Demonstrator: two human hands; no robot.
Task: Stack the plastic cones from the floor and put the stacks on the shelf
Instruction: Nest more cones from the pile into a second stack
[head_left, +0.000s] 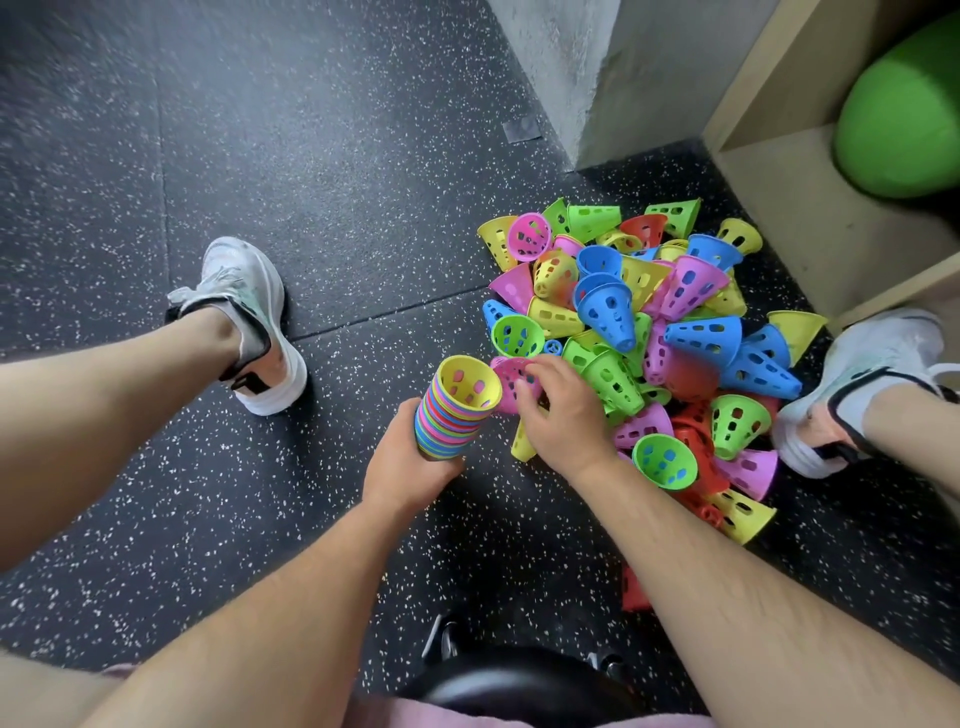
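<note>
Speckled black floor (270, 171) bears a pile (649, 312) of loose cones beside the far-right shelf (779, 208). The left hand (410, 465) curls round a stack (452, 415), mouth tilted up; the right hand (563, 415) pinches a pink cone (511, 375) just right of that mouth.

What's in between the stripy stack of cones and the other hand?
A pink cone, which the right hand grips, right beside the stack held in the left hand. The head view shows it.

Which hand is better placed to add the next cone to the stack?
Right: the right hand grips a pink cone at the edge of the pile, while the left hand holds the stack.
</note>
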